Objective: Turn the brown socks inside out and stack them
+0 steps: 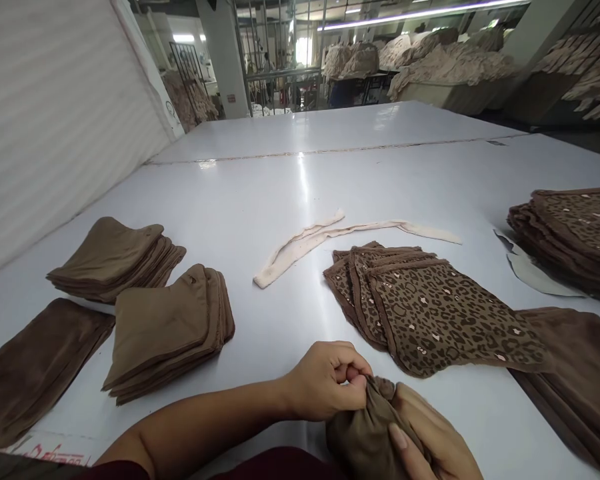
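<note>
Close to my body at the table's front edge, a bunched brown fabric piece (367,437) is between my two hands. My left hand (327,383) pinches its upper edge, with thumb and fingers closed. Wrapped round the right side of the same piece is my right hand (433,430), its thumb lying over the cloth; some of its fingers are hidden. Just beyond my hands lies a fanned stack of leopard-print fabric pieces (445,317) with brown fuzzy edges.
At left lie two stacks of olive-brown pieces (160,323) (113,250) and a darker brown stack (45,363). A cream fabric strip (300,250) curves across the white table (260,187). Right of me are dark brown pieces (575,373) and another leopard-print stack (580,223).
</note>
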A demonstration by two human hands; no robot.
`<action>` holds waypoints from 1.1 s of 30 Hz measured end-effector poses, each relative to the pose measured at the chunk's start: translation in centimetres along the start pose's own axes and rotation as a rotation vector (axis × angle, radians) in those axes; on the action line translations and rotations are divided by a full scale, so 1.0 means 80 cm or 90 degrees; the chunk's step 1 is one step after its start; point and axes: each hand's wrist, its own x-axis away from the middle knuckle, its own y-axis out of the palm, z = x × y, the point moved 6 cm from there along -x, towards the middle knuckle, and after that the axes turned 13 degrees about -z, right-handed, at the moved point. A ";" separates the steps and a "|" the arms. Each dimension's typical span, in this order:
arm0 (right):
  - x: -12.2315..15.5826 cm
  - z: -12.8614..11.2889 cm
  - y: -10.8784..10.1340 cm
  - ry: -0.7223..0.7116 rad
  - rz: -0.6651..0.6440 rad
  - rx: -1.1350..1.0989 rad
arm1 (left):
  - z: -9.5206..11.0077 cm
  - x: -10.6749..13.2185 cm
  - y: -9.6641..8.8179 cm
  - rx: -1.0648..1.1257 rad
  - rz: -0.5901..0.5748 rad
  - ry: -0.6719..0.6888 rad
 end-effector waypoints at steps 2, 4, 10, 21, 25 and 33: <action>0.003 0.007 -0.006 -0.017 0.034 0.097 | -0.018 0.003 0.011 0.162 -0.055 -0.091; 0.006 0.014 -0.007 -0.029 0.052 0.161 | -0.025 0.007 0.022 0.255 -0.141 -0.145; 0.001 0.027 0.010 -0.001 -0.025 0.131 | -0.019 -0.008 0.015 0.251 -0.324 -0.156; -0.016 0.032 -0.021 0.147 0.071 0.158 | 0.056 -0.039 -0.017 -0.330 -0.148 0.077; -0.019 0.054 -0.026 0.247 0.148 0.013 | 0.076 -0.025 -0.032 -0.418 0.121 0.190; -0.007 0.068 -0.003 0.238 0.154 -0.198 | 0.057 -0.014 -0.019 -0.388 0.115 0.208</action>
